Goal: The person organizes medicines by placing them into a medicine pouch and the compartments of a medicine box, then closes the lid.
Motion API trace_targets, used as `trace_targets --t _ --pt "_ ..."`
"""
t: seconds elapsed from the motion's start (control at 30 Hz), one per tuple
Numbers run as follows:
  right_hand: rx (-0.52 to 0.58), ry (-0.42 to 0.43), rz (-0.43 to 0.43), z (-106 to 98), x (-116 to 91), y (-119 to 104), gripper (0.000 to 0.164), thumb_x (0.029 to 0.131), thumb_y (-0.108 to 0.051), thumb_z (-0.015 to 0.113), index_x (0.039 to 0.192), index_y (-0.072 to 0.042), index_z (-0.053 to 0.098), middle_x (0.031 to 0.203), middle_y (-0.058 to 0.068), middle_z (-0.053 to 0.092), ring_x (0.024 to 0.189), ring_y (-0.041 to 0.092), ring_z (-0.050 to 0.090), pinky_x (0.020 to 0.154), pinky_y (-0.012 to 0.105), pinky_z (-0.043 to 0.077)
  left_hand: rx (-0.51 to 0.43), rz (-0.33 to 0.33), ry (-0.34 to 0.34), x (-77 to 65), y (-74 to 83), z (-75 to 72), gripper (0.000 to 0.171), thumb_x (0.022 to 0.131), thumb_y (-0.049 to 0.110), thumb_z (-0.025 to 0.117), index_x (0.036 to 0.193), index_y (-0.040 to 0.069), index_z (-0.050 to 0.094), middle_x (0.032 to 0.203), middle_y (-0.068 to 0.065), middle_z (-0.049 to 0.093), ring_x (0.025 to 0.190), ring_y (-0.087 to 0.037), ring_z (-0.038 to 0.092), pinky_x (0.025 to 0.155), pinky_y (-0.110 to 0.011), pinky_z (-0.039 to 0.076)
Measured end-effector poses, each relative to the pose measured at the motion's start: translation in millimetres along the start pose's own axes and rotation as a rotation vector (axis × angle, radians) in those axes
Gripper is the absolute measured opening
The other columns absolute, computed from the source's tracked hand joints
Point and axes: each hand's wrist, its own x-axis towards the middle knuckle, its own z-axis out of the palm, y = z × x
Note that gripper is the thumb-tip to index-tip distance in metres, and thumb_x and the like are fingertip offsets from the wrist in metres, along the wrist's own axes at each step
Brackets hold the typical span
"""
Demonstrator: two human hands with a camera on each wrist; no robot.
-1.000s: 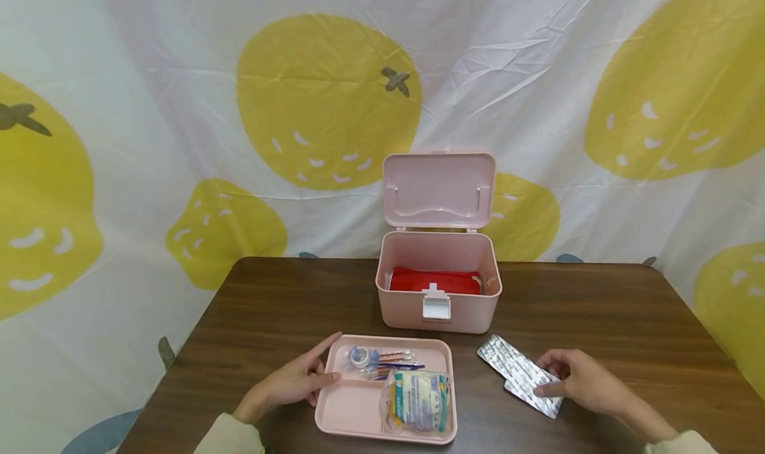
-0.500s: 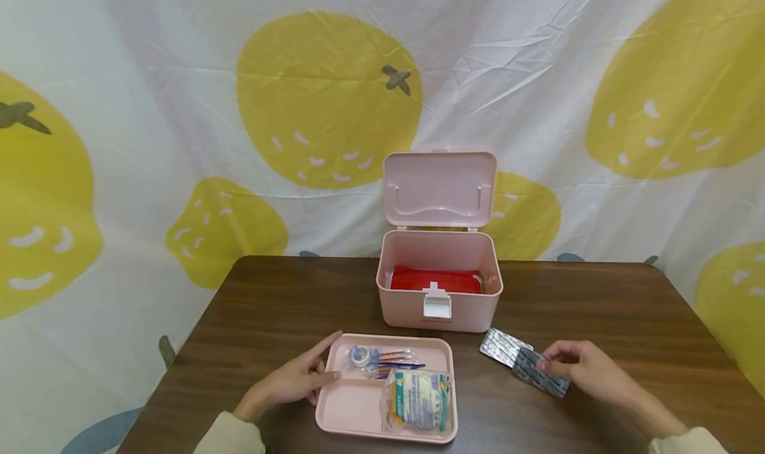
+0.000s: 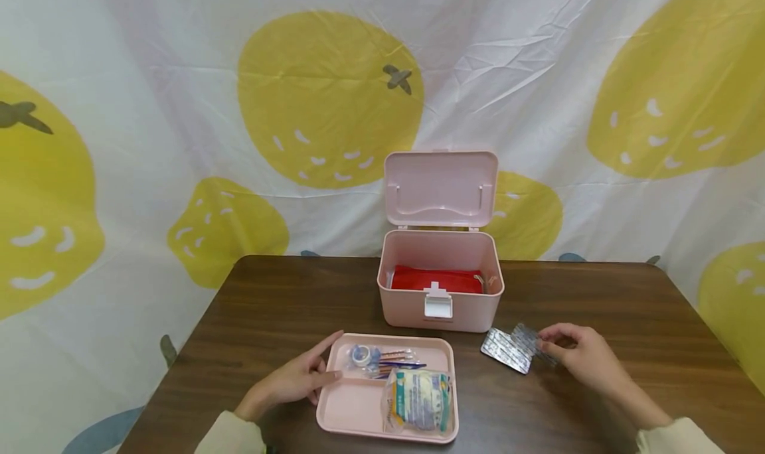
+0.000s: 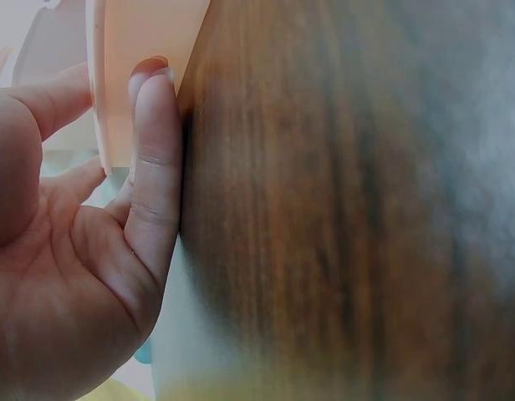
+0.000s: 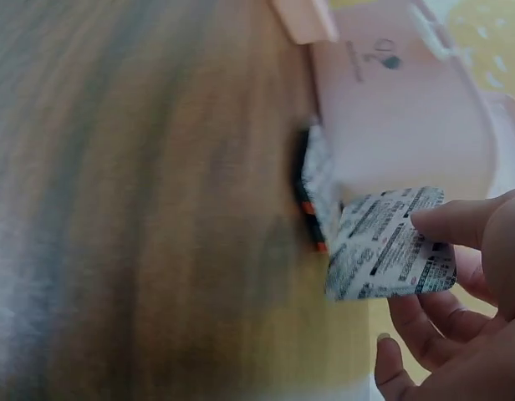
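My right hand point(image 3: 588, 361) pinches a silver foil blister pack point(image 5: 391, 242) between thumb and fingers, raised off the table. A second blister pack point(image 3: 507, 351) lies foil side up on the wood, just right of the pink box; the held one partly overlaps it in the head view. At the left side of a shallow pink tray point(image 3: 352, 427), my left hand point(image 3: 293, 378) grips the rim, with fingers on both sides of its wall point(image 4: 115, 100). The tray holds a clear bag of blue-and-white tape and swabs point(image 3: 382, 361) and a green-and-white plastic packet point(image 3: 420, 401).
Behind the tray stands a pink first-aid box point(image 3: 412, 311) with its lid point(image 3: 441, 188) raised and a white latch point(image 3: 438, 306) in front. Inside it lies a red pouch point(image 3: 433, 279). A fruit-print cloth point(image 3: 335, 95) hangs behind the brown table point(image 3: 287, 295).
The right hand has lifted one blister pack off the other and moved it slightly up and away; the lower pack now shows more. The left hand and tray have stayed put.
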Motion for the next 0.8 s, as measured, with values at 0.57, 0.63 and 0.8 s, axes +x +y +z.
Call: trace_targets --t 0.57,0.63,0.8 --pt "-0.236 0.065 -0.451 32.1 -15.6 1.2 0.041 0.057 -0.011 0.093 0.093 -0.017 0.075 0.096 -0.005 0.063 0.09 0.014 0.057 0.071 0.033 0.032 0.002 -0.006 -0.001 -0.4 1.9 -1.0 0.078 0.095 0.027 0.068 0.159 0.024 0.022 0.082 -0.008 0.053 0.062 -0.018 0.058 0.053 -0.032 0.054" --pt "-0.251 0.051 -0.45 32.9 -16.5 0.8 0.041 0.058 -0.013 0.093 0.094 -0.016 0.075 0.098 -0.004 0.063 0.091 0.016 0.058 0.07 0.031 0.03 0.001 -0.004 0.0 -0.1 1.4 -1.0 0.078 0.095 0.027 0.068 0.159 0.024 0.022 0.082 -0.008 0.053 0.062 -0.018 0.058 0.053 -0.032 0.054" --pt "-0.227 0.036 -0.419 30.5 -16.6 -1.0 0.038 0.062 -0.013 0.092 0.096 -0.014 0.075 0.096 -0.005 0.062 0.089 0.014 0.058 0.069 0.032 0.034 -0.005 0.003 -0.002 0.1 -0.8 0.0 0.079 0.095 0.027 0.068 0.159 0.023 0.022 0.081 -0.008 0.053 0.061 -0.017 0.058 0.053 -0.031 0.054"
